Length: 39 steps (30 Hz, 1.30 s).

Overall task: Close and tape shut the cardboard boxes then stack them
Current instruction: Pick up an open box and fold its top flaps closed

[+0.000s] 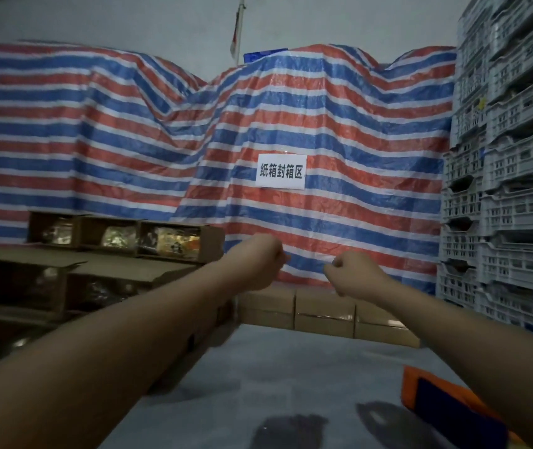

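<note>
Seen from a head-worn camera, two bare forearms reach forward at chest height, the fists close together in mid-air. The fingers of the left hand are curled into a loose fist, knuckles turned away, and the fingers of the right hand are curled the same way, thumb tucked against the forefinger. Neither hand visibly holds anything; a thin strand of clear tape stretched between them cannot be ruled out, but the dim picture does not show one. The paired, raised fists suggest the person is between steps, perhaps readying tape or about to reach down. Below and just beyond the hands, a low row of closed cardboard boxes sits on the grey floor against the back wall, well clear of the fingers; their flaps are down and one shows a shiny strip that looks like tape. To the left, behind the left forearm, a stack of open cardboard boxes lies on its side with packaged goods showing in the openings, apparently awaiting closing. Behind everything hangs a red, white and blue striped tarpaulin bearing a white paper sign with Chinese characters. Grey plastic crates tower at the right. An orange and dark blue object lies at the lower right, partly hidden by the right arm.
</note>
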Each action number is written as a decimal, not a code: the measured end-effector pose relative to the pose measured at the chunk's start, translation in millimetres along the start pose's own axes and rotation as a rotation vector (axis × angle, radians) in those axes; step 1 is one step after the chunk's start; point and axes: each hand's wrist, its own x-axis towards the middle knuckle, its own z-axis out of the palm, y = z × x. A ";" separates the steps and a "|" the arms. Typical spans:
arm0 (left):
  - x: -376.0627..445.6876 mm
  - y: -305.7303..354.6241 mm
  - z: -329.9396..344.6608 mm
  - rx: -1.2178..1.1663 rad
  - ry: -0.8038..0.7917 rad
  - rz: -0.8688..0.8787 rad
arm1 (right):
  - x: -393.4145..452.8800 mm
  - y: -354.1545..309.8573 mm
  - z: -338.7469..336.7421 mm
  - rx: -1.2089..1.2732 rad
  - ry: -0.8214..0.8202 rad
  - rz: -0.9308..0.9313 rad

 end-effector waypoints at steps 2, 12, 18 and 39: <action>-13.8 -18.9 -23.9 0.047 0.021 -0.020 | -8.6 -24.1 1.4 0.013 -0.022 -0.029; -77.0 -104.3 -85.5 0.157 0.130 -0.239 | -15.3 -89.2 27.7 0.037 -0.076 -0.105; -76.5 -143.0 -84.3 0.135 0.159 -0.326 | 9.5 -103.8 73.2 -0.014 -0.115 -0.134; 56.1 -300.7 -52.4 0.421 0.283 -0.382 | 164.4 -196.7 168.0 -0.065 -0.060 -0.297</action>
